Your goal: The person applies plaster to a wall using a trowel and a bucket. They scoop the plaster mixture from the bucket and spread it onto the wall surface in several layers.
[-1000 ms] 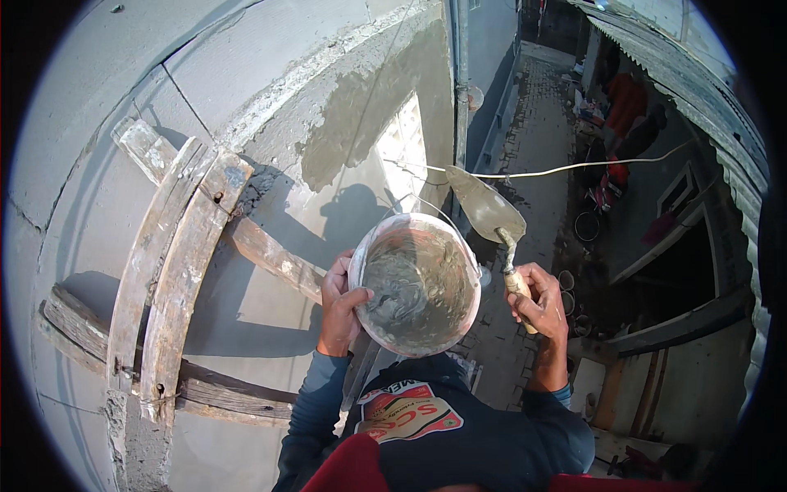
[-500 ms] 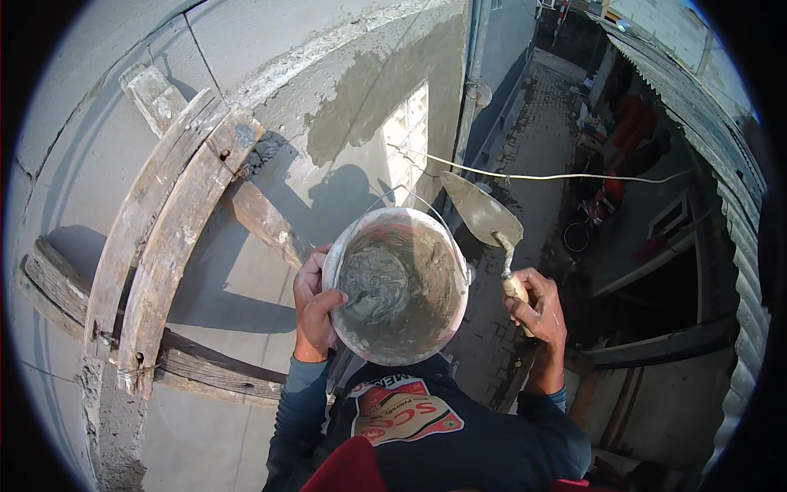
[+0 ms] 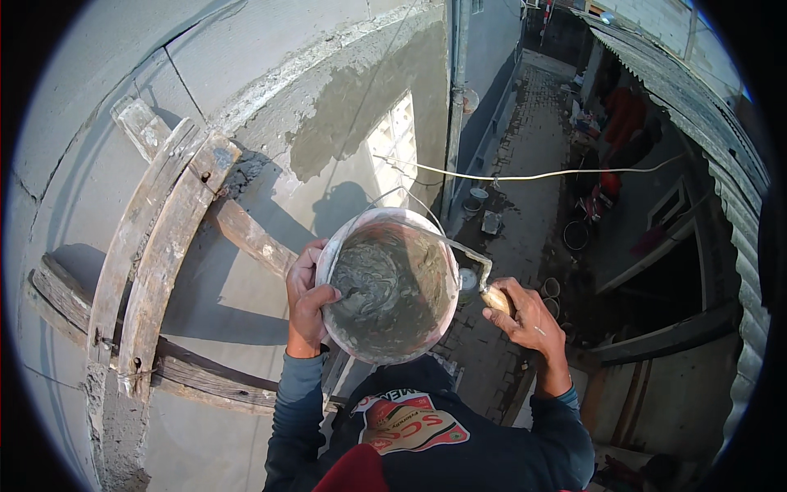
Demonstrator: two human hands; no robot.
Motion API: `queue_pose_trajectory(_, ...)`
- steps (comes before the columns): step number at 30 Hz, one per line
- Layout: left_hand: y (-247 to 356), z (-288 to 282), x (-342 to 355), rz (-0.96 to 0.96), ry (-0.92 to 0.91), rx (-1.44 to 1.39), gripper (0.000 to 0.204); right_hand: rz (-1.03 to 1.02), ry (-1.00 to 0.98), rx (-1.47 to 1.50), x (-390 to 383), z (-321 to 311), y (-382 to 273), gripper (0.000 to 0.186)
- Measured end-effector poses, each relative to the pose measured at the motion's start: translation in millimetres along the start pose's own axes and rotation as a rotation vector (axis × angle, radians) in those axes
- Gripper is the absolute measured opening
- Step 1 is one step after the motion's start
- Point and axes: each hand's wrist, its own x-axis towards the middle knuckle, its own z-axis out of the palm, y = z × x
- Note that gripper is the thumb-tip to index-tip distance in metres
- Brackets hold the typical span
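My left hand point(image 3: 308, 302) grips the left rim of a pale, mortar-smeared bucket point(image 3: 450, 316), thumb over the edge. Grey wet mortar point(image 3: 365, 283) lies inside, part sunlit and part in shadow; the wire handle stands up at the far side. My right hand point(image 3: 531, 321) is closed round the wooden grip of a trowel point(image 3: 497, 301). Its blade is turned nearly edge-on and reaches over the bucket's right rim. Whether the blade touches the mortar cannot be made out.
Weathered timber boards point(image 3: 164, 254) are fixed against the block wall at left. Beyond the bucket are a damp plaster patch point(image 3: 328, 123) and a light lattice block point(image 3: 395, 148). A pale cable point(image 3: 533, 177) crosses above a paved alley point(image 3: 537, 115) far below. Corrugated roofing point(image 3: 680, 90) edges the right.
The trowel has moved left from beside the bucket to over its rim, its blade turning from flat to edge-on. My left hand still holds the bucket; the view has shifted slightly.
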Motion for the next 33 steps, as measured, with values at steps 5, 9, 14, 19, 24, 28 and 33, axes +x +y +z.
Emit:
queue_pose_trajectory(5,-18,11,3,-0.098,-0.029,-0.015,0.037,0.119,0.036,-0.019,-14,-3,11,0.03)
queue_pose_trajectory(9,-41,12,7,-0.151,-0.048,-0.058,0.037,0.2,0.019,-0.06,-23,-10,13,0.03)
queue_pose_trajectory(14,-64,8,9,-0.22,0.01,-0.129,0.042,0.144,0.052,-0.064,-31,-4,30,0.028)
queue_pose_trajectory(19,-97,-21,1,-0.241,0.065,-0.219,0.045,0.22,0.065,0.119,-35,10,48,0.024)
queue_pose_trajectory(24,-111,-29,-4,-0.175,0.049,-0.09,0.041,0.206,0.087,0.195,-25,30,63,0.024)
queue_pose_trajectory(28,-108,-32,-1,-0.104,0.0,0.089,0.031,0.222,0.037,0.289,-15,37,59,0.023)
queue_pose_trajectory(33,-107,-25,0,-0.141,0.016,0.058,0.037,0.254,-0.011,0.278,-1,36,53,0.024)
